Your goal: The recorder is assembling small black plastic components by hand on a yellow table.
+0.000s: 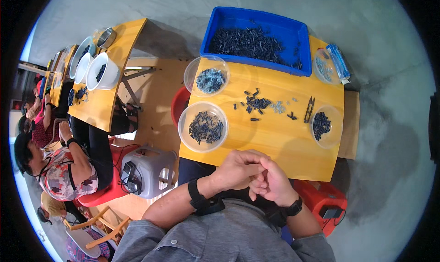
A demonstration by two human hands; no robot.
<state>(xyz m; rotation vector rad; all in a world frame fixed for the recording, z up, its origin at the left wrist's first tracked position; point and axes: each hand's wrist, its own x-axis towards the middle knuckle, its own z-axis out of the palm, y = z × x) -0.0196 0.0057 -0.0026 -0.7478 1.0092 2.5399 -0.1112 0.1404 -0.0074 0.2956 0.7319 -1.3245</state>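
Observation:
My left hand (239, 170) and my right hand (278, 185) meet just off the table's near edge, their fingers curled and pressed together. Anything pinched between them is hidden or too small to make out. Beyond them, a loose pile of small black cylindrical pieces (257, 104) lies on the yellow table (256, 147), beside a few small clear pieces (278, 107). To the left stands a clear round tub of black pieces (203, 126). A pair of thread snips (309, 109) rests on the right, next to another clear tub with black pieces (326, 127).
A blue tray (298, 69) full of black pieces spans the table's far edge. Clear tubs of bluish pieces (206, 76) and pale pieces (324, 68) flank it. Red stools (321, 200) stand below. Leftward, another person (68, 170) sits by a table with white tubs (103, 71).

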